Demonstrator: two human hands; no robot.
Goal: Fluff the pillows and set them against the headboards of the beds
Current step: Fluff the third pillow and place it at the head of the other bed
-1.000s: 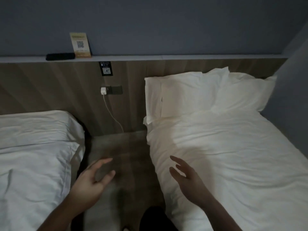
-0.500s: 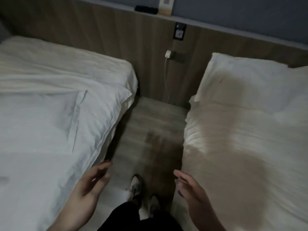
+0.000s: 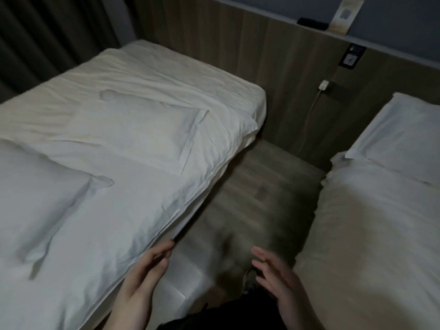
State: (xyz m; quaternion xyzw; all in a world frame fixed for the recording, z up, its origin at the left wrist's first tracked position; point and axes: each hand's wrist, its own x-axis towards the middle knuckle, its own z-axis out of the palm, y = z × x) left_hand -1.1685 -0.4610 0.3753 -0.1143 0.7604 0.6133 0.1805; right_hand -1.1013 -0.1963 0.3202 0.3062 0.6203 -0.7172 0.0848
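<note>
Two white pillows lie flat on the left bed point(image 3: 147, 198), away from the wooden headboard point(image 3: 273, 55): one pillow point(image 3: 140, 132) near the bed's middle, a second pillow point(image 3: 33, 201) at the left edge of view. On the right bed point(image 3: 371, 222) another white pillow point(image 3: 402, 136) leans at the headboard. My left hand point(image 3: 142, 279) hovers open by the left bed's near edge, holding nothing. My right hand point(image 3: 281, 279) is open too, over the aisle beside the right bed.
A narrow wood-floor aisle point(image 3: 262, 191) runs between the beds. A white charger point(image 3: 324, 86) with a cable hangs from the headboard socket. On the ledge stand a card point(image 3: 345, 15) and a dark remote point(image 3: 312, 23). Dark curtains point(image 3: 47, 32) hang at the left.
The view has swung left from the right bed to the left bed, bringing its two flat pillows into sight. Both hands stay open and low in front of me.
</note>
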